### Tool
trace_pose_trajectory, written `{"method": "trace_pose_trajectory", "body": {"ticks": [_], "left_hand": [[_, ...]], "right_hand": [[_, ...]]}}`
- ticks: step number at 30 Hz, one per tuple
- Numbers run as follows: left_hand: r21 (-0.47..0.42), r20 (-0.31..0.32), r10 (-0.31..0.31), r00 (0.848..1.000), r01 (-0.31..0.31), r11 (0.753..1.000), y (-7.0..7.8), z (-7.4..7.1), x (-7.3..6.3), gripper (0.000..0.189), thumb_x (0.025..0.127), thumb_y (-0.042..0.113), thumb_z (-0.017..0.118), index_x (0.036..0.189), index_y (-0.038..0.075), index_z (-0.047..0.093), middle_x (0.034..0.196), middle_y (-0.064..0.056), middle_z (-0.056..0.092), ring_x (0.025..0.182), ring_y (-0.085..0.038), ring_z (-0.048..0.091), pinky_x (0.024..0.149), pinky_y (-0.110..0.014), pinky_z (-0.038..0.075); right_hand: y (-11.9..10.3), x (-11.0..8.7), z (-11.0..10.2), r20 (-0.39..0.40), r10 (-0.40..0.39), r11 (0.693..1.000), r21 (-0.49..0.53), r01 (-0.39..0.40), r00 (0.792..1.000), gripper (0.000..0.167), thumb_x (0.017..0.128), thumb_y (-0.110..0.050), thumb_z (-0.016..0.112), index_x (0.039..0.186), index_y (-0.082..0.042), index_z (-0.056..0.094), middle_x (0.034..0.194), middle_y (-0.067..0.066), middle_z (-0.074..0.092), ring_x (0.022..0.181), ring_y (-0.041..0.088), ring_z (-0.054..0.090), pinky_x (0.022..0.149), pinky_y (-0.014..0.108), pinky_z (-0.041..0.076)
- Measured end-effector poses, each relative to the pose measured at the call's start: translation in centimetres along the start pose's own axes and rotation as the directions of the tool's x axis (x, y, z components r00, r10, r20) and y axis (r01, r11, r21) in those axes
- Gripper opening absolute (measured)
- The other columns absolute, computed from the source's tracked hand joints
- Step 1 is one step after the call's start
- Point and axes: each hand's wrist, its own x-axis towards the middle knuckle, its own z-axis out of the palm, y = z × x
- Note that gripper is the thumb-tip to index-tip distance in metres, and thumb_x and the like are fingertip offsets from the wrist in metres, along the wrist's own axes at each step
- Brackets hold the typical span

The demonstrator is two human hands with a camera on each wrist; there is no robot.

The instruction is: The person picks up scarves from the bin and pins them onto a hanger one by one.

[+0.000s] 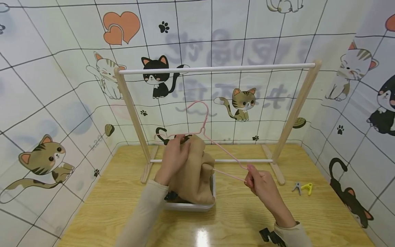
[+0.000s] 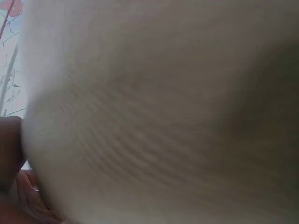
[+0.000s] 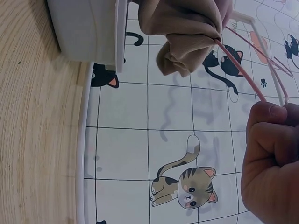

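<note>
In the head view, my left hand (image 1: pixel 174 156) grips the upper part of a tan cloth (image 1: pixel 192 175). A thin pink wire hanger (image 1: pixel 223 149) passes into that cloth, its hook pointing up. Out to the right, my right hand (image 1: pixel 262 187) pinches the hanger's right corner between thumb and fingers. The right wrist view shows the same right hand (image 3: pixel 273 158) on the wire, with the bunched cloth (image 3: pixel 187 46) around the hanger's lower bar. Cloth hides part of the bar. Fabric or skin close to the lens fills most of the left wrist view.
Below the cloth stands a pale plastic tub (image 1: pixel 189 207). Behind it rises a wooden rack with a white top rail (image 1: pixel 222 69) and a lower rail. A grey clip (image 1: pixel 297 187) and a yellow clip (image 1: pixel 307 188) lie to the right on the wooden table (image 1: pixel 234 219).
</note>
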Motion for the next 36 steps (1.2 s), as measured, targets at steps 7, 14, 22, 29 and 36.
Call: {"method": "trace_pose_trajectory", "body": {"ticks": [7,14,22,29,36], "left_hand": [[-0.077,-0.212,0.123,0.969,-0.141,0.987,-0.6,-0.6,-2.9,0.018,0.101,0.015,0.064,0.112,0.003,0.071,0.118,-0.016,0.070,0.117,-0.034,0.062,0.100,-0.051,0.050],[-0.270,-0.132,-0.138,0.982,0.099,0.958,-2.4,-1.5,-5.7,0.031,0.103,0.027,0.063,0.122,0.002,0.063,0.117,-0.016,0.068,0.110,-0.032,0.065,0.094,-0.051,0.054],[-0.350,0.203,-0.287,0.936,0.344,0.871,-3.4,-1.7,-7.4,0.058,0.095,0.049,0.071,0.136,0.010,0.059,0.128,-0.014,0.067,0.117,-0.030,0.066,0.098,-0.047,0.055],[-0.302,0.193,-0.242,0.951,0.292,0.907,-2.4,-1.3,-7.5,0.068,0.080,0.053,0.084,0.127,0.010,0.059,0.109,-0.007,0.070,0.092,-0.019,0.069,0.078,-0.038,0.058],[-0.345,0.121,-0.169,0.978,0.201,0.917,-1.7,-1.6,-6.4,0.029,0.097,0.035,0.072,0.091,0.007,0.071,0.080,-0.005,0.070,0.069,-0.012,0.064,0.063,-0.028,0.052]], "right_hand": [[-0.1,0.0,-0.2,-0.006,-0.006,1.000,0.015,0.006,1.000,0.067,0.112,-0.038,0.038,0.059,0.002,0.039,0.052,-0.002,0.034,0.044,0.007,0.022,0.038,0.025,0.024],[-0.4,-0.1,-0.2,-0.012,-0.005,1.000,0.021,0.005,1.000,0.067,0.112,-0.038,0.038,0.059,0.002,0.038,0.052,-0.001,0.036,0.044,0.007,0.023,0.038,0.026,0.024],[-0.7,-0.1,0.0,-0.022,-0.006,1.000,0.010,0.006,1.000,0.067,0.112,-0.038,0.037,0.059,0.001,0.038,0.053,0.000,0.036,0.044,0.007,0.023,0.037,0.025,0.024],[-0.7,0.1,0.4,-0.057,0.021,1.000,-0.006,-0.021,0.998,0.069,0.111,-0.041,0.039,0.058,0.002,0.039,0.054,0.001,0.040,0.044,0.006,0.025,0.037,0.023,0.024],[-0.9,0.2,0.6,-0.041,0.021,1.000,-0.012,-0.021,0.999,0.068,0.111,-0.042,0.039,0.058,0.001,0.039,0.053,0.000,0.040,0.045,0.005,0.026,0.038,0.022,0.024]]}}
